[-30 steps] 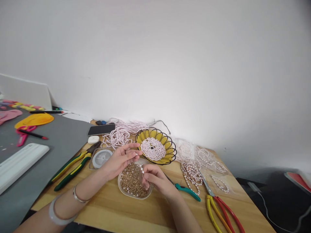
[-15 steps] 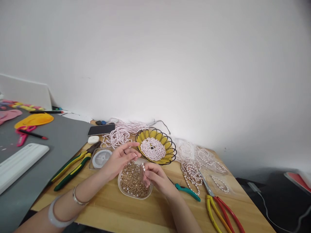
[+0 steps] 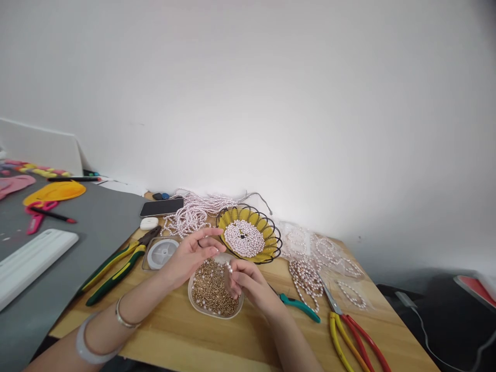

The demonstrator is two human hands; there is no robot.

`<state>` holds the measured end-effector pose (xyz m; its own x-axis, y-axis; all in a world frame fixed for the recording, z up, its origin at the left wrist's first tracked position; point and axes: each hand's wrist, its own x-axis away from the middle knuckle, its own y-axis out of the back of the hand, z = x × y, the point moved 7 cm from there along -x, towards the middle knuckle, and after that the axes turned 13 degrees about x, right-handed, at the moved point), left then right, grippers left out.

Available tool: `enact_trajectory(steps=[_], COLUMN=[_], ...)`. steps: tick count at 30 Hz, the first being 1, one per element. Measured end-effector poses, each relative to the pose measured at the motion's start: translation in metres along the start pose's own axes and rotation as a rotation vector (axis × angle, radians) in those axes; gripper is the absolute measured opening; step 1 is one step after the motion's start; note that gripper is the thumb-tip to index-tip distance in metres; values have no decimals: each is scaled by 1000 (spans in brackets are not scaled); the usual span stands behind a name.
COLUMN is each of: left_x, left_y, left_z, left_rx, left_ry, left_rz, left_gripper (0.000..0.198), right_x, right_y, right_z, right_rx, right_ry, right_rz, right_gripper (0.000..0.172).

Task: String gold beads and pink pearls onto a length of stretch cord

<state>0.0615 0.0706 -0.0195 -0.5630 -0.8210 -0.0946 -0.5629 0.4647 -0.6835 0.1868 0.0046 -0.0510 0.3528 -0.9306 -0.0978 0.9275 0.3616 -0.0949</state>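
My right hand (image 3: 250, 284) is closed, thumb against fingers, on a short beaded strand (image 3: 229, 267) of pale, shiny beads. It hangs over the right side of a clear plastic tub (image 3: 196, 309) of small gold beads (image 3: 213, 284) with some pale pearls mixed in. Above the tub's far left side is my left hand (image 3: 196, 256). Its index finger stretches forward, while the thumb meets the other fingers in a pinch; whatever is between them is too fine to make out. Just beyond both hands stands a yellow basket (image 3: 273, 253) with black wire loops, holding pale pink beads (image 3: 244, 237).
Green-yellow pliers (image 3: 116, 263), a thread spool (image 3: 161, 253) and a phone (image 3: 161, 207) lie left. Pink bead strands (image 3: 189, 219) lie behind. At right are teal-handled pliers (image 3: 300, 306), red-yellow-handled pliers (image 3: 349, 325), bead strands (image 3: 304, 279) and plastic bags (image 3: 329, 253).
Almost nothing differs. Both hands stay in place over the tub, with only a very slight shift of the left fingers.
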Motion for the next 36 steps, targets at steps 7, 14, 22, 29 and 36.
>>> enact_trajectory(steps=[7,14,22,29,36], left_x=[0,1,0,0,0], left_y=[-1,-1,-2,0,-1], left_z=[-2,-1,-4,-6,-5], left_rx=[-16,1,-92,-170,-114], left_ry=[-23,-2,-47,-86,-62], left_rz=[-6,-21,-19,-9,-36], left_gripper=[40,44,44,37,40], right_x=[-1,-2,-3,-2,-3], right_y=[1,3,6,6,6], right_z=[-3,-1,-2,0,1], right_rx=[4,-6,-3,23,33], right_ry=[3,21,11,9,12], right_rz=[7,-22,-52,-55,-70], right_gripper=[32,30,30,29,30])
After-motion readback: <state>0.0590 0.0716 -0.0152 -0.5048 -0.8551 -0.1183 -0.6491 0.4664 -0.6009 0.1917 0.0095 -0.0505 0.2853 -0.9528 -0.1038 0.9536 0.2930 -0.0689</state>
